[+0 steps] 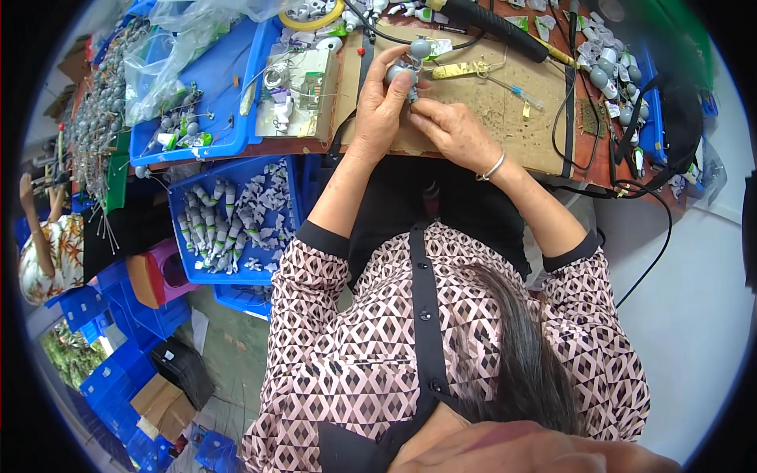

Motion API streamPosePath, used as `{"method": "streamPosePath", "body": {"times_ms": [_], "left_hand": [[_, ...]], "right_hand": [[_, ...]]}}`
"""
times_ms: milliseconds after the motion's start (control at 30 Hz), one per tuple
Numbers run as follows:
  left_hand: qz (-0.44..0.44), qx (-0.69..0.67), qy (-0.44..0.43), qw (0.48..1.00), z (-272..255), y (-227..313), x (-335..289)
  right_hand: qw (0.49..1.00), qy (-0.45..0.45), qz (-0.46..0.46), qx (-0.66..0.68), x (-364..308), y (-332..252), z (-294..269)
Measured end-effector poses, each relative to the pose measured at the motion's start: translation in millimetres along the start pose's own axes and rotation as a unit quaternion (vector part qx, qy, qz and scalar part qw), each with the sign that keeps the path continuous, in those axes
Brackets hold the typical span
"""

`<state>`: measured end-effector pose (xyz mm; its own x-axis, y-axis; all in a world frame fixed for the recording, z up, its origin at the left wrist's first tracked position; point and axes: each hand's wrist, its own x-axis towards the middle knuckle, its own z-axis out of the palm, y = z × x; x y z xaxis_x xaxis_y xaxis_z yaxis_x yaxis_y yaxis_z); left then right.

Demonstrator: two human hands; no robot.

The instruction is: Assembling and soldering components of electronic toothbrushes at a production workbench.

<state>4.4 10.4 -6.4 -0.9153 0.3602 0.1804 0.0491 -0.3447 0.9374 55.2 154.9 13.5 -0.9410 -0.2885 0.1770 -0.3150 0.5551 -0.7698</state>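
Observation:
Over the cardboard-covered bench edge, my left hand [380, 110] is closed around a small grey ball-ended part [403, 72], thumb toward me. A second grey ball with a white and green piece [420, 49] shows at the left fingertips; whether the two are joined, I cannot tell. My right hand [456, 135] is closed too, its thumb and forefinger pinched at the part's lower end. Those fingertips partly hide what they grip. Just right of the hands lies a yellowed strip-like tool [461, 70], with a thin clear blue-ended tube [527, 96] beyond it.
A black-handled corded tool [497, 27] crosses the bench's back. Left are a circuit board fixture [296, 98] and a blue tray [251, 118]. A lower blue bin [180, 236] holds several grey-and-white parts. Loose ball parts [607, 71] and black cables [557, 130] lie right. Another person [51, 244] works far left.

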Motion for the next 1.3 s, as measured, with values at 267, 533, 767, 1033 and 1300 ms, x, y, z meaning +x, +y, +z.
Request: {"method": "streamPosePath", "body": {"times_ms": [267, 533, 767, 1033, 1300], "left_hand": [[0.009, -0.033, 0.010, 0.999, 0.0, -2.0, -2.6], [0.001, -0.032, 0.024, 0.999, 5.5, -2.6, -2.7], [-0.022, -0.055, 0.028, 0.998, 2.0, -0.9, -2.4], [-0.063, -0.064, 0.023, 0.996, 1.5, 18.2, 5.2], [-0.206, 0.010, -0.152, 0.966, -6.2, 23.7, -7.0]], "right_hand": [[0.999, 0.004, -0.011, -0.045, -4.1, 2.2, 1.0], [0.989, -0.017, -0.031, -0.144, -5.3, -0.2, -2.0], [0.991, -0.026, -0.039, -0.128, -5.2, -4.8, -26.8], [0.965, 0.139, 0.011, -0.224, 7.6, 47.0, -143.2], [0.964, 0.118, -0.104, -0.215, 66.1, 30.1, -135.9]]}}
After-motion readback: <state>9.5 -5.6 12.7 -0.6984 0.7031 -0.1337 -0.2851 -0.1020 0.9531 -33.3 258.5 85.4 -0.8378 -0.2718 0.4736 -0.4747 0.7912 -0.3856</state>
